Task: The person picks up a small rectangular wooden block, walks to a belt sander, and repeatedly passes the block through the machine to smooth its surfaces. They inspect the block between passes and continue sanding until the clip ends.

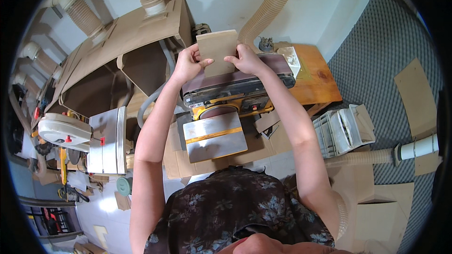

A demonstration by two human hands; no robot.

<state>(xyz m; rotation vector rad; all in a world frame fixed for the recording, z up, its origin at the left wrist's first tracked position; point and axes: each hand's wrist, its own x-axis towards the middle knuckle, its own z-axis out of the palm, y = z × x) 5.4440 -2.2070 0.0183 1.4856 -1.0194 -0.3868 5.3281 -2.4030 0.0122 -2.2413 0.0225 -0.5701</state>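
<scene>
Between my two hands a flat, light brown rectangular board (218, 50) stands tilted over the sanding belt (277, 64) of a belt and disc sander. My left hand (192, 61) grips its left edge, thumb on the near face. At the right edge my right hand (245, 59) holds it the same way. Whether the board's lower edge touches the belt cannot be told. Nearer to me are the sanding disc (218, 111), mostly hidden, and the sander's metal work table (216, 137) with a yellow strip across it.
A scroll saw or similar machine (65, 132) with a metal table (107, 141) stands left. Cardboard hoods (116, 33) with ribbed hoses (84, 16) line the back left. Right are an orange wooden table (314, 83), a white box (292, 58), plastic crates (344, 130) and another hose (360, 158).
</scene>
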